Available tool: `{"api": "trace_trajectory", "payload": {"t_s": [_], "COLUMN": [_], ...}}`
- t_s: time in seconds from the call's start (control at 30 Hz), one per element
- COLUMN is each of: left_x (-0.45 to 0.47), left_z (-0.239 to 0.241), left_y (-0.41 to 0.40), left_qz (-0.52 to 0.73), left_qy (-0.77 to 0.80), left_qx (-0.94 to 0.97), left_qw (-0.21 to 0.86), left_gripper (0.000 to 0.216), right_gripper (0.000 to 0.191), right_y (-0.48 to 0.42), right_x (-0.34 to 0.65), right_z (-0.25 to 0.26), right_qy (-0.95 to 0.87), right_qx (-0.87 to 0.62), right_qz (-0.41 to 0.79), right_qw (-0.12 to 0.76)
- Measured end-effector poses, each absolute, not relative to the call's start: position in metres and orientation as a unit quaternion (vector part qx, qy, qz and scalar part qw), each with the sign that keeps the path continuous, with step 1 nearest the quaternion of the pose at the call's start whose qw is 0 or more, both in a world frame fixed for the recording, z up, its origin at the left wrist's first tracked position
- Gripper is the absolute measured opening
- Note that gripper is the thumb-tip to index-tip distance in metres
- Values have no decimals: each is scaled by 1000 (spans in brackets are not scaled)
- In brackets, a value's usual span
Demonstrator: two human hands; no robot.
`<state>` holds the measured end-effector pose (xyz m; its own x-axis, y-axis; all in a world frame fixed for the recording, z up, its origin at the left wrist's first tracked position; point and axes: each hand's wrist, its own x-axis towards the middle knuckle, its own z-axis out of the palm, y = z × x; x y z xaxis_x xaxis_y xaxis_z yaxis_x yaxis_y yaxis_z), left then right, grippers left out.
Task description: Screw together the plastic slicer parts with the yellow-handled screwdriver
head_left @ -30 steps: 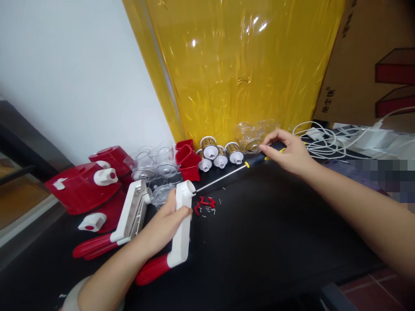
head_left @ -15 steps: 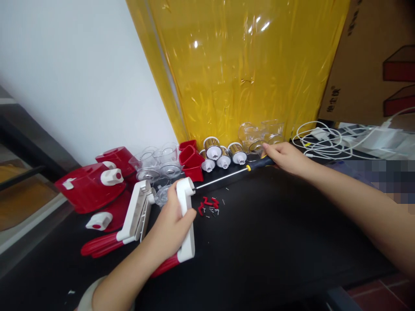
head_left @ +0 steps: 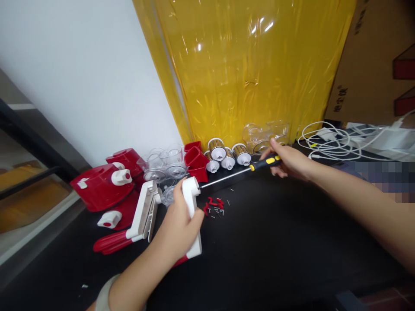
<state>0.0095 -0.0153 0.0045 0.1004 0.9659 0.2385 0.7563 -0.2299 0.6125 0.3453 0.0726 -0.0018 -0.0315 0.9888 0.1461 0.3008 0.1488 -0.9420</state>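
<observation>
My left hand (head_left: pixel 180 220) is wrapped round the white body of a rotary grater handle (head_left: pixel 191 190), whose red grip shows below my wrist. In my right hand (head_left: pixel 288 160) is a long screwdriver (head_left: pixel 227 178) with a black and yellow handle. Its shaft slants down to the left, and the tip meets the upper end of the white body; whether it sits in a screw is too small to tell. Small red parts (head_left: pixel 214 202) and several loose screws or pins (head_left: pixel 217 211) lie on the black table to the right of my left hand.
Another white and red grater handle (head_left: pixel 142 211) and red bases with white knobs (head_left: pixel 102 188) stand left. Behind are clear plastic parts (head_left: pixel 165 162), red hoppers (head_left: pixel 196 162) and metal grating drums (head_left: pixel 216 149). White cables (head_left: pixel 333 140) lie at the back right, by a cardboard box (head_left: pixel 363 77).
The view has shifted slightly, so everything sits a little further right. My right hand's hold has changed, and more of the screwdriver's yellow-marked handle shows. The tip stays at the white body.
</observation>
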Motion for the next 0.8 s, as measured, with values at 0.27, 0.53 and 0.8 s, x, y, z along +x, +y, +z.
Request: {"api": "trace_trajectory", "payload": {"t_s": [0.27,0.53,0.8], "left_x": [15,8,14], "left_z": [5,-1,-4], "left_y": [-26,-9,-21], "left_qz": [286,344,313], "left_qy": [610,558,564], "left_qx": [725,659,719], "left_qw": [147,368,261], "left_gripper": [86,57,69], "right_gripper": [69,49,49], "right_y": [80,59,70], "right_x": [350,347,352], "right_z": [-6,11,5], "right_qy": [-629,-748,-734], "right_qx": [-638,-493,-512], "right_qz": [290,32,109], "right_qw": [336,442,432]}}
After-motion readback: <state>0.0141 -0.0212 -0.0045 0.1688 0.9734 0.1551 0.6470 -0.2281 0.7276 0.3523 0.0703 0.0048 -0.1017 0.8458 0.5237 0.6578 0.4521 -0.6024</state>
